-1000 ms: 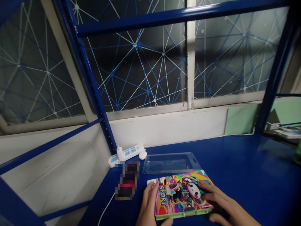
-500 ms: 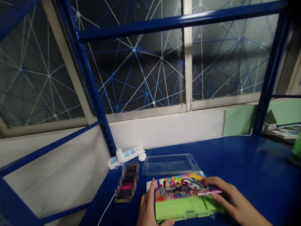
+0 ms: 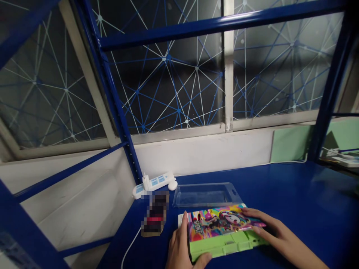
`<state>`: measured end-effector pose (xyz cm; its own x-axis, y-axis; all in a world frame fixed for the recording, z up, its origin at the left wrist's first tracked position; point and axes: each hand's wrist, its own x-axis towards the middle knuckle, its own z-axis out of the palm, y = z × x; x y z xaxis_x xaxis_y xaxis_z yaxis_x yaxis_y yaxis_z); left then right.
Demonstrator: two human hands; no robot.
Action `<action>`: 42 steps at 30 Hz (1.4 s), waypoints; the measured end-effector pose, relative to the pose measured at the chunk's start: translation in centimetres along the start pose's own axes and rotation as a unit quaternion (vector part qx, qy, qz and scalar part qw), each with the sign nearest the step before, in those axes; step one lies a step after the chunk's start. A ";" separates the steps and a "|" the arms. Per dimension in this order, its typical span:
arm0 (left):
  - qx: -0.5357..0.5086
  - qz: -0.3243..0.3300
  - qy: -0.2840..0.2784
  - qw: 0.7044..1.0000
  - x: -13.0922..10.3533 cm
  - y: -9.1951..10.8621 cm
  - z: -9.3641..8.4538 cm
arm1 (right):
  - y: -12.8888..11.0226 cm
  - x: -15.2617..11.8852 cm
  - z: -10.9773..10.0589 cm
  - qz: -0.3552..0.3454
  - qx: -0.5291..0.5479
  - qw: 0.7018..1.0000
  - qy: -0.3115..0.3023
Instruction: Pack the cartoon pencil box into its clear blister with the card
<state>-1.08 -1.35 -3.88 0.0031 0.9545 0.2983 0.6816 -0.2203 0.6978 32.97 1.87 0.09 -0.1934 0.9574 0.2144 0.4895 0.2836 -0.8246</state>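
A pencil case (image 3: pixel 221 223) of light green plastic, with a colourful cartoon-printed cover, lies between my hands near the table's front edge. The printed cover sits towards the back of the green body (image 3: pixel 235 242), leaving its moulded front strip showing. My left hand (image 3: pixel 181 244) grips the left end, fingers along the side and thumb at the front lower edge. At the right end, my right hand (image 3: pixel 270 231) holds the cover's edge, fingers on top and thumb at the front. Behind the case lies a clear plastic tray (image 3: pixel 202 196). The case's underside is hidden.
On the blue table (image 3: pixel 294 198), a white power strip (image 3: pixel 159 181) with a round white item (image 3: pixel 172 185) stands at the back left. A pixelated dark object (image 3: pixel 155 215) lies left of my hands, a white cable (image 3: pixel 130 243) beside it. Blue frame posts (image 3: pixel 112 93) rise before the windows.
The whole view has shifted slightly, so things appear a little farther right. My left thumb shows more at the case's front edge. Both hands keep their hold on the case.
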 end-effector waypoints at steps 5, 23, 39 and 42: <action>0.002 0.041 0.047 0.998 0.0 -0.2 0.4 | 1.1 -0.4 0.2 -0.003 -0.021 0.999 -0.039; 0.035 0.052 0.070 0.996 -0.3 -1.5 0.8 | 1.9 0.3 1.4 0.010 -0.041 0.999 0.021; 0.162 0.029 -0.090 0.982 1.0 -0.8 -0.5 | 2.4 0.5 2.7 -0.055 -0.282 0.947 0.144; 0.110 0.021 -0.131 0.985 1.1 -0.2 -0.9 | 1.0 0.5 3.1 -0.078 -0.328 0.931 0.143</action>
<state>-1.88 -0.45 -3.08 0.2035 0.9709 0.1263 0.8188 -0.2395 0.5218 30.71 2.47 -2.25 -0.1169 0.8501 0.5135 0.9061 0.3029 -0.2952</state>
